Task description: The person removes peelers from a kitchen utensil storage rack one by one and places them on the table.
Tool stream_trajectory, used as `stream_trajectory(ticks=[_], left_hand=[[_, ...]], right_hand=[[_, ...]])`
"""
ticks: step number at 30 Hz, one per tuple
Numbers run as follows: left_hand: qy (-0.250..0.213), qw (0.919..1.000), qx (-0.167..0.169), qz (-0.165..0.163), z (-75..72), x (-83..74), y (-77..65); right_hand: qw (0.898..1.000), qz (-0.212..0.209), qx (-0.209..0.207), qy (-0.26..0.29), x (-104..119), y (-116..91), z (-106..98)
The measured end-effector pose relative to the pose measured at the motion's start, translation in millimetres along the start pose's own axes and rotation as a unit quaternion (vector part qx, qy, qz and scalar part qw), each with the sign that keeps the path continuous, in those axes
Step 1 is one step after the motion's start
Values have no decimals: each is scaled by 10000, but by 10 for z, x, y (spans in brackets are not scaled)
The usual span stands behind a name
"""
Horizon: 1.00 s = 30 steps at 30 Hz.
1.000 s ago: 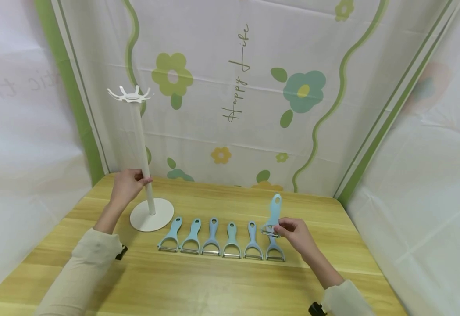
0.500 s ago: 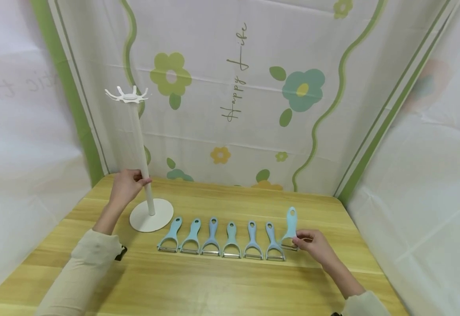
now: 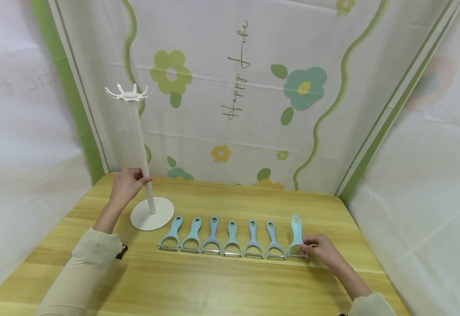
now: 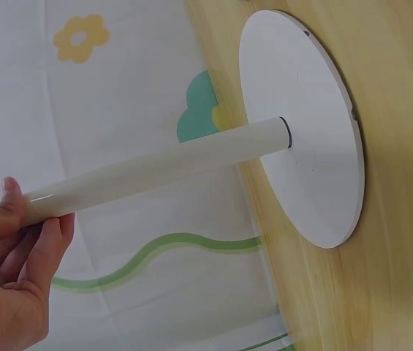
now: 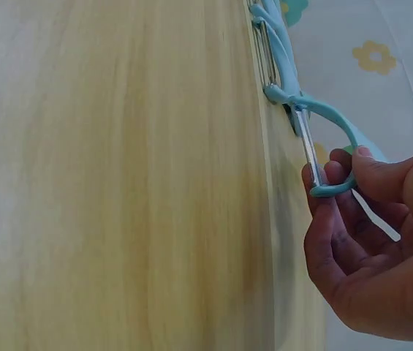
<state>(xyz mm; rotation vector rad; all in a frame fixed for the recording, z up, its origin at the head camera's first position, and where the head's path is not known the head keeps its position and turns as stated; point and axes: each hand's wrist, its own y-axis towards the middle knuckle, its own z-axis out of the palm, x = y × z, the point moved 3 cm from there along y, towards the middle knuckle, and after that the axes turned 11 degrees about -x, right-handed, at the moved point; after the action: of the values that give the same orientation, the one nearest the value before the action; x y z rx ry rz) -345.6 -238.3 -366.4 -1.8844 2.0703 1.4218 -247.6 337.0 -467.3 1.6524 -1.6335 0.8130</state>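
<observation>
My left hand (image 3: pixel 126 186) grips the lower pole of a white stand (image 3: pixel 138 136) with a ring of upturned hooks at its top and a round base. Thumb and fingers wrap the pole in the left wrist view, where the flat base (image 4: pixel 308 183) shows on the wood. With my right hand (image 3: pixel 321 249) I pinch a light blue Y-shaped peeler (image 3: pixel 296 228) by one side of its blade head, at the right end of a row. In the right wrist view its metal blade (image 5: pixel 306 142) shows beside my fingertips.
Several more peelers in blue and green, such as a green peeler (image 3: pixel 232 239), lie side by side, handles pointing away. They rest on the wooden table (image 3: pixel 214 285). A white floral curtain (image 3: pixel 206 118) hangs behind the table's far edge.
My right hand has carried the light blue peeler rightward and down, from above its neighbour to the row's right end. My left hand stays on the pole.
</observation>
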Motion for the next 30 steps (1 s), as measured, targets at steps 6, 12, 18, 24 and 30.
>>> stream_trajectory(ticks=[6, 12, 18, 24, 30], left_hand=[[-12, 10000, 47, -30, -16, -2, 5], [-100, 9998, 158, -59, -45, 2, -9], [-98, 9998, 158, -58, -55, -12, -15], [-109, 9999, 104, 5, -55, -35, -7], [-87, 9999, 53, 36, -64, -31, -16]], right_hand=[[9983, 88, -240, -523, -53, -20, 53], [9910, 114, -668, -1158, -48, -34, 97], [9835, 24, -902, -1567, -49, -37, 111], [9787, -120, -1089, -1737, -29, -34, 112], [9781, 6, -1075, -1782, -37, -38, 119]])
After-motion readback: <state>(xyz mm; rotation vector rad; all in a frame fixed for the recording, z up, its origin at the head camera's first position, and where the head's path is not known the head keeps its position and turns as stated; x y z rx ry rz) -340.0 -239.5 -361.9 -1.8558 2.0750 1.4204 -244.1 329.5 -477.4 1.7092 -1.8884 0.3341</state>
